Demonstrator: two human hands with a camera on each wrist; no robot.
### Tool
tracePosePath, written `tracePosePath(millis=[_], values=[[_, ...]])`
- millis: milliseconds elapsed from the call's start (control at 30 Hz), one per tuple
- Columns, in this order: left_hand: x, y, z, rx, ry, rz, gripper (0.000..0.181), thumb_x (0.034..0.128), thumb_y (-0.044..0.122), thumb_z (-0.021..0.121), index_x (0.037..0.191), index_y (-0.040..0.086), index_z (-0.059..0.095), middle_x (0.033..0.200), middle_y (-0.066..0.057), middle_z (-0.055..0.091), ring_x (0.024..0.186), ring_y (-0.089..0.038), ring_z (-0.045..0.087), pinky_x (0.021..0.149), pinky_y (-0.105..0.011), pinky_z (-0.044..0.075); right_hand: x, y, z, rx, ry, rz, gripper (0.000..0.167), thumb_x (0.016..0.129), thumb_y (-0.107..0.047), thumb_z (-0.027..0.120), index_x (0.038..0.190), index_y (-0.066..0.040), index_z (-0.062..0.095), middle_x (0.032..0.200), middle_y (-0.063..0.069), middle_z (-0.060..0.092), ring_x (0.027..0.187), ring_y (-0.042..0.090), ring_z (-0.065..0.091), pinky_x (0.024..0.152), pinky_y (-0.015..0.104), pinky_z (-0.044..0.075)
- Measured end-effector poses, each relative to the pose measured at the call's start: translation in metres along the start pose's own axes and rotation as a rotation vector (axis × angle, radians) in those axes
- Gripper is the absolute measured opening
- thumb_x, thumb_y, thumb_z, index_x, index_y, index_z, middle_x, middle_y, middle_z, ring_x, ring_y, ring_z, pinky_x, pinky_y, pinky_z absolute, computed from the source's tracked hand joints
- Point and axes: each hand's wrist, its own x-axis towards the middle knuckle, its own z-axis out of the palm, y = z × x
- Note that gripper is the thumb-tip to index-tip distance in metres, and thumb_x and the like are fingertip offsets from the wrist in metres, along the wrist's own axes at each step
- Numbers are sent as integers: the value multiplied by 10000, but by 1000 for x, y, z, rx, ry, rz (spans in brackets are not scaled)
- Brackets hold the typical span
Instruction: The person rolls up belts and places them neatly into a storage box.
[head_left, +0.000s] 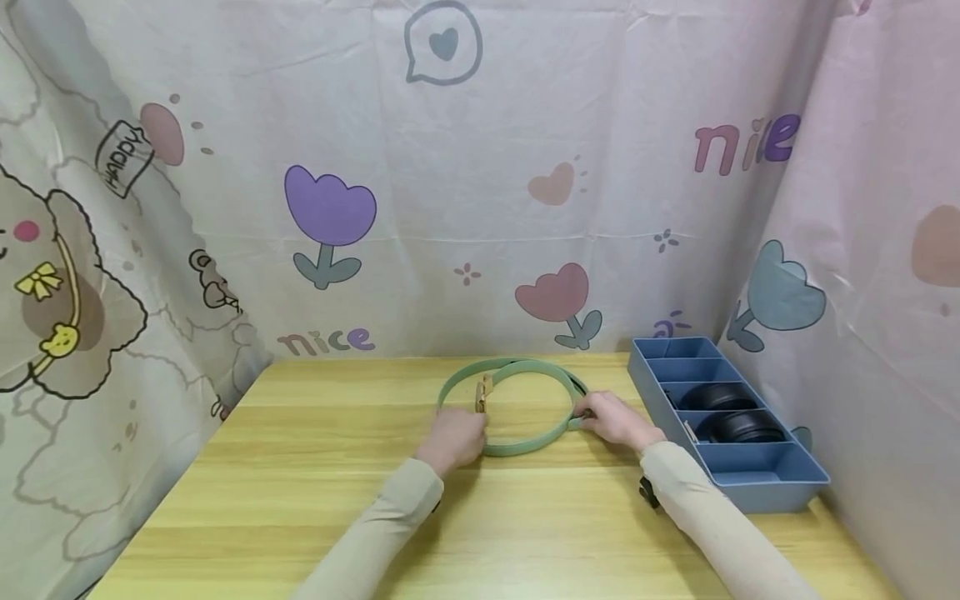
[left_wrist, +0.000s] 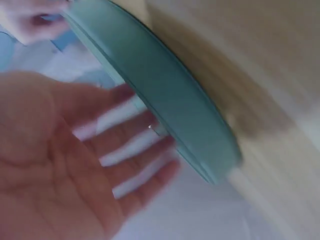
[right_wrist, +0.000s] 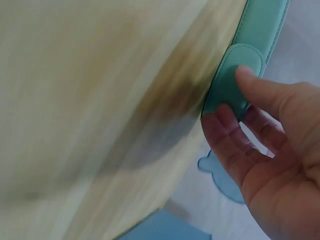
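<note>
Hands (head_left: 452, 437) (head_left: 617, 419) at green belt (left_wrist: 162, 82); curtain (head_left: 450, 183): "HAPPY", "nice"

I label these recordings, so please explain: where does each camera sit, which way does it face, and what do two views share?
Head: worn on the head, facing forward and down at the yellow wooden table; shows cream fabric sleeves, left grip, right grip.
Left wrist: worn there, facing the curved green leather-look belt; shows left grip, the other blurred.
Right wrist: worn there, facing the belt's rounded end; shows right grip.
Wrist views share belt and table.
</note>
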Motion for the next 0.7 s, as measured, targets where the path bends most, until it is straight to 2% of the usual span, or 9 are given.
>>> tracePosePath(millis=[67, 100, 167, 233, 300, 367, 467, 600, 700], values=[[0, 9, 0, -62, -7, 93, 253, 979, 329, 575, 1091, 129, 684, 1005, -37, 732, 872, -205, 691, 748, -379, 548, 0, -6, 2, 7, -23, -6, 90, 879, -50, 685, 941, -97, 732, 867, -9, 686, 798, 115, 574, 755, 345, 489], [0, 13, 1, -88, -15, 135, 276, 976, 366, 582, 1092, 135, 678, 974, -11, 729, 835, -163, 681, 722, -340, 538, 0, -10, 3, 6, -41, -12, 121, 888, -61, 678, 993, -95, 729, 872, -15, 678, 787, 108, 562, 747, 338, 481], [-1, 19, 3, -108, -29, 180, 279, 957, 401, 611, 1049, 146, 674, 883, 42, 702, 745, -101, 632, 659, -281, 502, -1, -20, 6, 4, -75, -16, 219, 903, -73, 667, 1116, -97, 712, 828, -32, 650, 738, 78, 536, 713, 312, 466], [-1, 17, 6, -109, -17, 189, 181, 940, 351, 650, 917, 172, 660, 756, 79, 633, 643, -66, 540, 587, -251, 441, -1, -29, 10, 21, -118, -29, 298, 919, -102, 660, 1217, -103, 673, 821, -47, 630, 722, 66, 522, 704, 299, 461], [0, 9, 10, -92, 17, 188, 173, 929, 271, 671, 788, 186, 621, 677, 90, 571, 601, -63, 489, 568, -257, 425, -2, -36, 13, 53, -150, -66, 367, 917, -121, 670, 1282, -102, 634, 878, -31, 639, 763, 74, 555, 730, 296, 482], [0, -2, 13, -82, 37, 180, 164, 918, 214, 681, 761, 186, 641, 710, 84, 623, 633, -71, 538, 610, -286, 473, -3, -39, 14, 73, -158, -102, 394, 899, -118, 690, 1287, -90, 625, 1009, 26, 652, 853, 125, 597, 784, 333, 510], [-1, -21, 13, -67, 61, 186, 188, 892, 171, 701, 717, 185, 634, 719, 68, 642, 665, -86, 577, 663, -325, 513, -5, -36, 13, 32, -111, -125, 347, 860, -91, 720, 1204, -81, 672, 1179, 106, 622, 999, 232, 615, 866, 421, 517], [-2, -43, 10, -97, 46, 173, 203, 882, 146, 711, 708, 172, 611, 695, 57, 600, 658, -105, 548, 676, -343, 502, -6, -30, 11, -68, -24, -115, 155, 859, -95, 722, 1012, -113, 744, 1087, 65, 661, 992, 244, 604, 879, 441, 492], [-4, -58, 9, -121, 59, 149, 195, 871, 122, 718, 707, 149, 616, 702, 35, 612, 663, -131, 555, 683, -364, 504, -6, -30, 11, -71, -26, -134, 73, 880, -142, 714, 934, -140, 763, 952, -29, 688, 918, 171, 586, 850, 385, 477]])
